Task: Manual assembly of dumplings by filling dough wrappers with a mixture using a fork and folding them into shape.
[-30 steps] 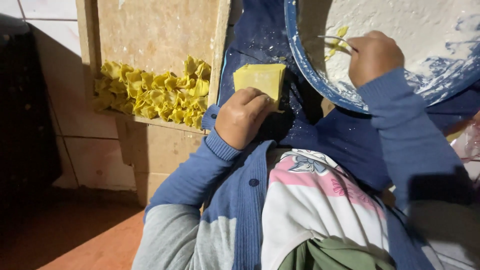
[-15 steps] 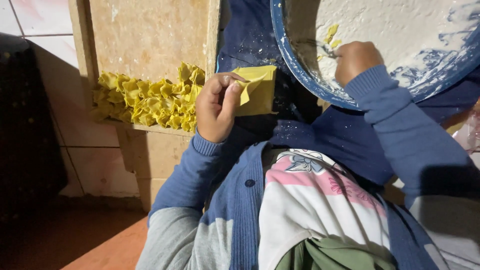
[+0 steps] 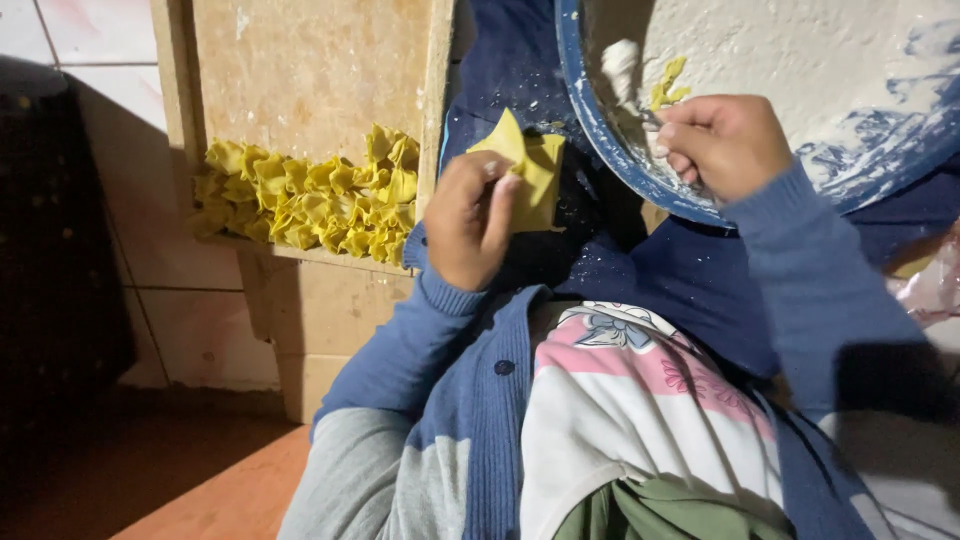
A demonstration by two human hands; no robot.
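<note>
Left hand (image 3: 470, 220) pinches a folded yellow dough wrapper (image 3: 528, 170)
Right hand (image 3: 722, 142) fisted around a thin utensil — mostly hidden; blue basin (image 3: 600, 150) cut off.

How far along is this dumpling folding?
Done: a heap of folded yellow dumplings lies on the wooden tray. In hand: the left hand holds a yellow wrapper, half folded; the right hand is at the floury blue bowl. Left: much of the tray is bare.
</note>
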